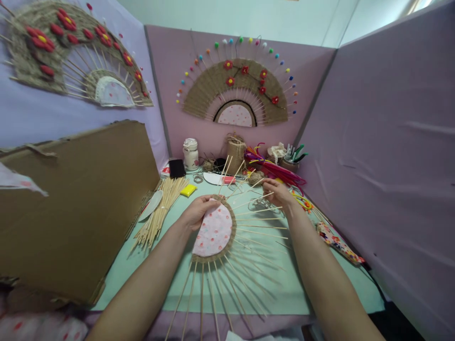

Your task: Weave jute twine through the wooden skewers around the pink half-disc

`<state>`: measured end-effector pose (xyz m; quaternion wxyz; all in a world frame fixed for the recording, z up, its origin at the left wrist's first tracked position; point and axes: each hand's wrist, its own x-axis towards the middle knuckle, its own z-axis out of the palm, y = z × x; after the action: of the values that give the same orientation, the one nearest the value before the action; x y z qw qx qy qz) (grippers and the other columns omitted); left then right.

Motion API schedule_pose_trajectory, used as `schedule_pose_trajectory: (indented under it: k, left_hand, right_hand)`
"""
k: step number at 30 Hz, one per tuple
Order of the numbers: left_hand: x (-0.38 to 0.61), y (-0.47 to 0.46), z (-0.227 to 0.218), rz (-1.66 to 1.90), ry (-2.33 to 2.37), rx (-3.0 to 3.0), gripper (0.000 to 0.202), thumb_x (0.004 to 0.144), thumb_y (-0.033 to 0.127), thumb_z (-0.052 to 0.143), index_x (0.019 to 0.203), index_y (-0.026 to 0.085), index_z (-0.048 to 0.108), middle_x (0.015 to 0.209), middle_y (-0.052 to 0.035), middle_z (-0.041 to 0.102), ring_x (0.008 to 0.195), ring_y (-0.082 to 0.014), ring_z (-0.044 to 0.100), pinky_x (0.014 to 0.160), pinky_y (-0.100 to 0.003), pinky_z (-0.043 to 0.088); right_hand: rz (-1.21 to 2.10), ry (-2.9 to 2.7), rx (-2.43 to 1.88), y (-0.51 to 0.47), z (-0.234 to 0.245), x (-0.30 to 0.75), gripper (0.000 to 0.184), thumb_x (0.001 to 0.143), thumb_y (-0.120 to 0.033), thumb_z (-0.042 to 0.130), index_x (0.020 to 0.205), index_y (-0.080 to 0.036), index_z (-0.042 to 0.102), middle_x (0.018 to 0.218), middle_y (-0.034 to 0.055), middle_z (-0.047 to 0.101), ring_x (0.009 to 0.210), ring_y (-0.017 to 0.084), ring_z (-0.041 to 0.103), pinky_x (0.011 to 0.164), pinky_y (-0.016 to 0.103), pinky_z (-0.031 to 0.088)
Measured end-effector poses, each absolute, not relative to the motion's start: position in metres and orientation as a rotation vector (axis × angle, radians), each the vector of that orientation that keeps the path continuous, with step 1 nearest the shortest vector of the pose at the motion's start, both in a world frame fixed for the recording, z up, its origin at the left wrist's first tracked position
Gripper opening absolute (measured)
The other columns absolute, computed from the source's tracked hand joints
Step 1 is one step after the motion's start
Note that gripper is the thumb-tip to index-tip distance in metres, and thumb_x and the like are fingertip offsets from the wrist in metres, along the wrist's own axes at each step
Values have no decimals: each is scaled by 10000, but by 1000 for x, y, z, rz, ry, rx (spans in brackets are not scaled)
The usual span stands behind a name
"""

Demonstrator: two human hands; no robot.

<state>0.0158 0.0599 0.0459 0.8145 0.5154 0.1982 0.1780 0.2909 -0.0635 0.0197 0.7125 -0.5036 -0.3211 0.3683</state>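
A half-round fan piece [214, 233] covered in pink dotted fabric lies on the green mat [287, 289], edged with jute cord and ringed by thin wooden sticks that radiate outward. My left hand [196, 211] rests on the fabric's far left edge, fingers curled over it. My right hand [278, 192] is at the far right of the stick ring, fingers pinched round one of the sticks [253, 201].
A loose bundle of sticks [159, 215] and a yellow block [187, 190] lie at left. A big cardboard sheet [71, 203] leans at left. A white jar [191, 154], a jute spool [235, 150], ribbons and a tool cup [289, 158] crowd the back. Finished fans hang on the walls.
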Motion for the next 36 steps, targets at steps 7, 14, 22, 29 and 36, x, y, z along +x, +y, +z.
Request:
schedule_pose_trajectory:
  k: [7, 14, 22, 29, 36]
  left_hand:
    - [9, 73, 57, 578, 497, 974, 156, 582, 122, 722, 659, 129, 587, 581, 1, 642, 510, -97, 594, 530, -196, 465]
    - [8, 80, 59, 742, 425, 859, 194, 586, 90, 707, 740, 129, 595, 606, 17, 649, 536, -85, 595, 591, -196, 481]
    - [7, 77, 59, 726, 391, 864, 282, 613, 115, 705, 865, 146, 581, 689, 22, 659, 599, -90, 611, 638, -214, 485]
    - [6, 76, 60, 723, 341, 900, 292, 632, 133, 685, 907, 151, 589, 722, 8, 676, 608, -93, 613, 620, -211, 486]
    - [5, 76, 61, 746, 341, 974, 298, 652, 154, 670, 936, 168, 583, 756, 7, 680, 657, -109, 627, 646, -222, 488]
  right_hand:
    - [953, -893, -1519, -59, 14, 270, 374, 544, -434, 765, 724, -141, 616, 505, -47, 453, 427, 46, 359, 406, 201, 247]
    - [1091, -1378, -1608, -62, 28, 236, 294, 658, -439, 683, 659, -152, 623, 567, -18, 500, 500, 70, 397, 447, 202, 272]
    - [1198, -1185, -1484, -61, 22, 237, 287, 625, -390, 718, 716, -154, 581, 554, -42, 453, 462, 59, 370, 417, 198, 254]
    - [1177, -972, -1266, -60, 30, 229, 269, 628, -325, 723, 704, -170, 516, 550, -63, 400, 455, 50, 348, 416, 207, 262]
    - [1247, -883, -1172, -62, 28, 234, 332, 588, -312, 764, 737, -173, 502, 584, -65, 427, 489, 56, 384, 460, 210, 302]
